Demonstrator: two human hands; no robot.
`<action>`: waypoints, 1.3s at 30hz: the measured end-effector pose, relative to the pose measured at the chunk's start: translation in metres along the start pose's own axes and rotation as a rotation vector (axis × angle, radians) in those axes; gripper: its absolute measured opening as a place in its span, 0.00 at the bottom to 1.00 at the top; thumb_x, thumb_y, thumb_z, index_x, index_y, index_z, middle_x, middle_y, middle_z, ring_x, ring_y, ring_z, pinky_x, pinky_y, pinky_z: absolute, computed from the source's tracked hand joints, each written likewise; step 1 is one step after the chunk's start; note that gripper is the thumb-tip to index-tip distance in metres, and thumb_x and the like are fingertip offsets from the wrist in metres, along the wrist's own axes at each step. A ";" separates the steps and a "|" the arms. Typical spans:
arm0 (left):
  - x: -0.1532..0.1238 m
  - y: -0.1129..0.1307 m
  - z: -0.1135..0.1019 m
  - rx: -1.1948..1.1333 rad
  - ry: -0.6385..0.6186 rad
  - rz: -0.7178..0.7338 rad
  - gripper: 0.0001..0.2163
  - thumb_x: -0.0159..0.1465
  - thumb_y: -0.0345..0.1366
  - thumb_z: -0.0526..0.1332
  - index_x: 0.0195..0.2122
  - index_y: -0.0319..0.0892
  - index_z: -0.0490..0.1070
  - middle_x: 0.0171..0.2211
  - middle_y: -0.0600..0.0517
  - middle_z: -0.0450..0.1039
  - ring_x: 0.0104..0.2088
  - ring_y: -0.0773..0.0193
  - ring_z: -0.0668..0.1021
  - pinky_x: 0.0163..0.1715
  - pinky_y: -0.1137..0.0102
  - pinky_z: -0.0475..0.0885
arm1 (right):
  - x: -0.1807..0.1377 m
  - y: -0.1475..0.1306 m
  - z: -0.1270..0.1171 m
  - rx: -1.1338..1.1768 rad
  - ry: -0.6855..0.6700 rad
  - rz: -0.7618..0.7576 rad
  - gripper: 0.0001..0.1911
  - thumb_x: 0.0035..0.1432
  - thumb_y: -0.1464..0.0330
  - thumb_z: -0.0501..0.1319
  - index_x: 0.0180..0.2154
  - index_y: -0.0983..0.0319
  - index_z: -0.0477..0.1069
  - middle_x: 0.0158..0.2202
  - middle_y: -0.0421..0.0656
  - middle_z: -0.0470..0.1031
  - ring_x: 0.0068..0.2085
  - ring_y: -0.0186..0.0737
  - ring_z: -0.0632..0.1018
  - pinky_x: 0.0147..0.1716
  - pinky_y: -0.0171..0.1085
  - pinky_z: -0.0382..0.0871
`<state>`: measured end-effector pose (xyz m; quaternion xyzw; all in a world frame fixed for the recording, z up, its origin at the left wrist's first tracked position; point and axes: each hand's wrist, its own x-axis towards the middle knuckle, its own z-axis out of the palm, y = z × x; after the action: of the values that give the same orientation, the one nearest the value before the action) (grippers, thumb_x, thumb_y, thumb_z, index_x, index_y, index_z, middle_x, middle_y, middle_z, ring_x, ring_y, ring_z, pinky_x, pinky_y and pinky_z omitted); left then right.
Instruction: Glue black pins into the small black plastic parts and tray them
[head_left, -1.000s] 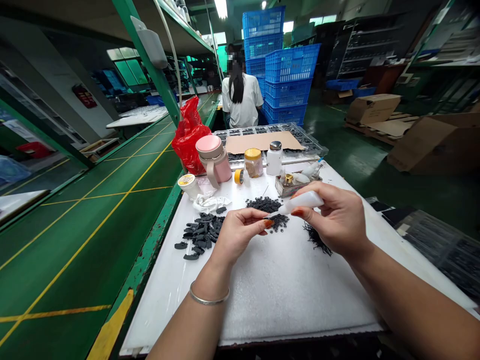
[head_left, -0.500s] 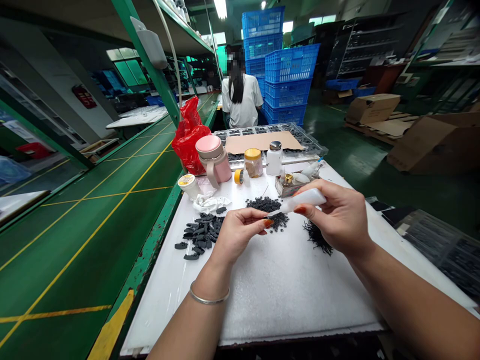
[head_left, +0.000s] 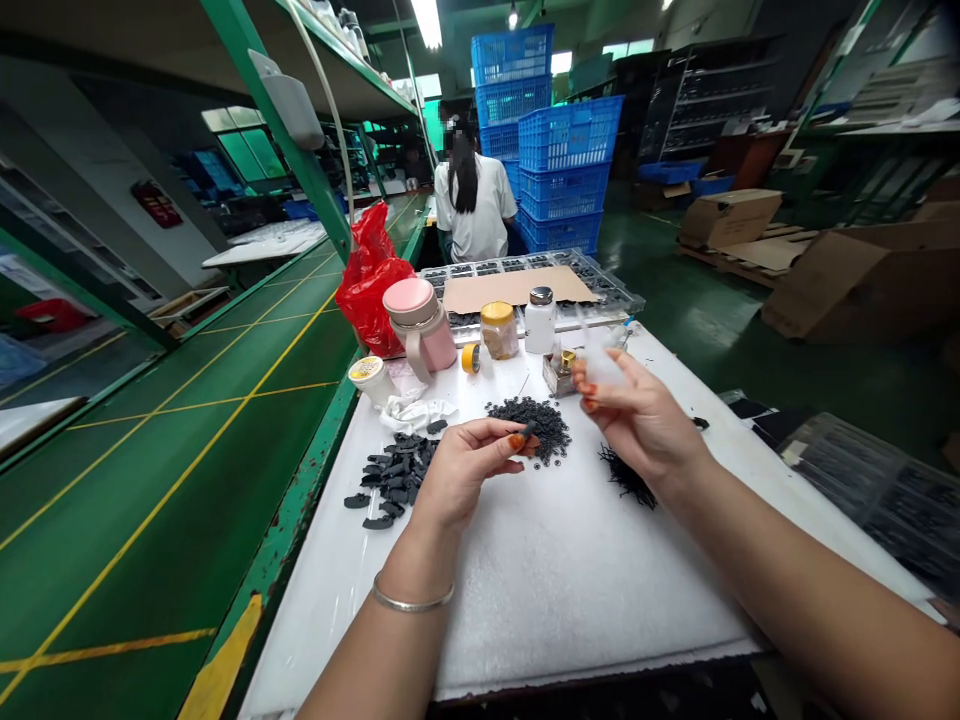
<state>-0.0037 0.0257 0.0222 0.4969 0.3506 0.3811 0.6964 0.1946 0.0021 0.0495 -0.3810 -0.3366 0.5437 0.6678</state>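
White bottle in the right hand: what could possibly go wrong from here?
The dark piece could slip from the left hand and get lost among the small black rings. The white bottle in the right hand might bump the gold-capped container, which appears close, or drip onto the white tabletop.

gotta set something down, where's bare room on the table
Bare: the near table, below rings, between left hand and pins; also a strip beyond right arm. Crowded: far end, with mug and jar; left side, with dark parts.
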 end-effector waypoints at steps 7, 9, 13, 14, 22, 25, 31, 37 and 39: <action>-0.001 0.002 0.000 -0.156 0.038 -0.023 0.13 0.48 0.37 0.74 0.32 0.37 0.78 0.32 0.48 0.76 0.32 0.65 0.76 0.31 0.74 0.74 | -0.007 0.029 0.008 -0.115 -0.323 0.362 0.11 0.48 0.66 0.67 0.31 0.65 0.68 0.25 0.38 0.68 0.24 0.28 0.66 0.21 0.28 0.56; -0.001 0.002 -0.001 -0.143 0.016 0.006 0.12 0.50 0.37 0.73 0.32 0.37 0.77 0.33 0.46 0.77 0.32 0.65 0.77 0.32 0.73 0.74 | -0.008 0.035 0.008 -0.118 -0.366 0.432 0.13 0.52 0.62 0.65 0.31 0.66 0.70 0.27 0.42 0.71 0.25 0.29 0.68 0.21 0.28 0.55; 0.000 0.000 -0.002 -0.115 -0.012 0.048 0.10 0.53 0.38 0.71 0.32 0.37 0.77 0.31 0.46 0.77 0.30 0.64 0.77 0.33 0.71 0.73 | -0.008 0.039 0.007 -0.094 -0.398 0.468 0.14 0.53 0.61 0.65 0.32 0.66 0.71 0.27 0.44 0.73 0.25 0.30 0.69 0.20 0.28 0.56; 0.000 0.000 -0.002 -0.117 0.004 0.041 0.10 0.52 0.37 0.71 0.32 0.37 0.77 0.31 0.47 0.77 0.30 0.65 0.77 0.32 0.72 0.73 | -0.008 0.038 0.008 -0.110 -0.393 0.431 0.13 0.51 0.62 0.66 0.32 0.66 0.71 0.28 0.43 0.73 0.25 0.30 0.69 0.21 0.29 0.57; 0.000 0.002 0.001 -0.131 0.079 -0.009 0.13 0.47 0.38 0.74 0.29 0.37 0.76 0.30 0.48 0.75 0.30 0.67 0.76 0.28 0.77 0.72 | -0.017 0.034 0.018 -0.490 -0.299 -0.068 0.14 0.49 0.63 0.68 0.35 0.66 0.74 0.25 0.40 0.72 0.26 0.33 0.70 0.25 0.33 0.63; 0.001 0.000 0.001 -0.110 0.085 -0.007 0.13 0.47 0.38 0.74 0.29 0.36 0.75 0.29 0.48 0.74 0.32 0.64 0.77 0.29 0.76 0.73 | -0.021 0.036 0.018 -0.645 -0.262 -0.192 0.06 0.53 0.67 0.65 0.31 0.65 0.74 0.24 0.39 0.72 0.25 0.32 0.70 0.26 0.32 0.62; 0.002 -0.002 -0.001 -0.067 0.081 0.016 0.13 0.48 0.38 0.73 0.29 0.36 0.75 0.28 0.48 0.74 0.33 0.62 0.77 0.29 0.75 0.73 | -0.022 0.037 0.016 -0.762 -0.253 -0.291 0.08 0.56 0.68 0.63 0.26 0.64 0.71 0.23 0.37 0.71 0.26 0.32 0.70 0.27 0.31 0.62; 0.001 -0.001 0.001 -0.121 0.070 -0.006 0.13 0.46 0.37 0.74 0.28 0.37 0.75 0.28 0.48 0.74 0.30 0.64 0.77 0.28 0.76 0.72 | -0.020 0.036 0.014 -0.753 -0.287 -0.312 0.05 0.56 0.70 0.63 0.28 0.64 0.72 0.24 0.38 0.73 0.27 0.34 0.72 0.30 0.32 0.64; 0.001 -0.001 0.001 -0.137 0.073 -0.010 0.13 0.45 0.36 0.75 0.27 0.37 0.75 0.28 0.48 0.74 0.30 0.65 0.77 0.27 0.76 0.72 | -0.019 0.036 0.013 -0.729 -0.307 -0.302 0.05 0.56 0.71 0.63 0.29 0.64 0.73 0.24 0.38 0.73 0.28 0.34 0.72 0.29 0.32 0.64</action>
<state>-0.0021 0.0265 0.0218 0.4321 0.3511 0.4187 0.7175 0.1632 -0.0106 0.0235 -0.4533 -0.6545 0.3354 0.5036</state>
